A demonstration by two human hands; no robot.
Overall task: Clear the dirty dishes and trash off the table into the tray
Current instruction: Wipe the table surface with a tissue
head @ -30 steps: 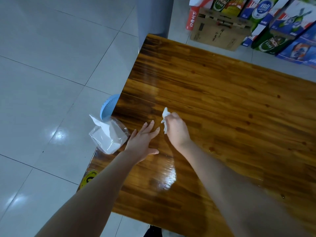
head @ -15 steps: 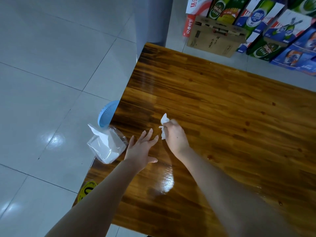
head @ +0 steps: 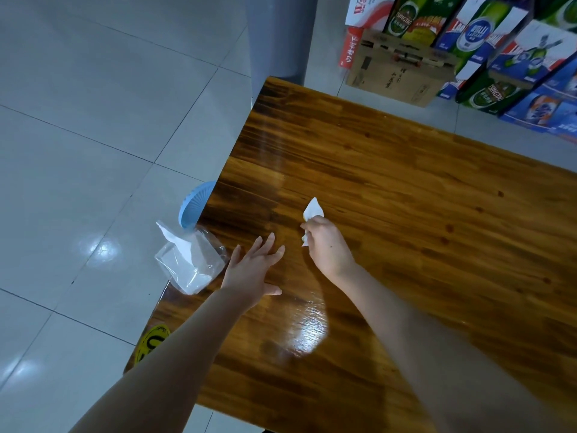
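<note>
Head view: right grip [head: 326, 246] pinches the tissue [head: 312, 210] over the counter [head: 406, 182]; left grip [head: 253, 271] lies spread flat. Just left of it, a plastic bag [head: 190, 265] overhangs the edge; I could nudge it off.

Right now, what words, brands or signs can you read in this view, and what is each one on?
"TSINGTAO": down the tall green carton beyond the table.
"TSINGTAO": lower green carton, on its round logo.
"Wa": cut off by the frame, white and red carton.
Blue carton: round logo too blurred to read.
Brown cardboard box: dark characters, too blurred.
Yellow sticker at the table's near corner: black mark, unreadable.
</note>
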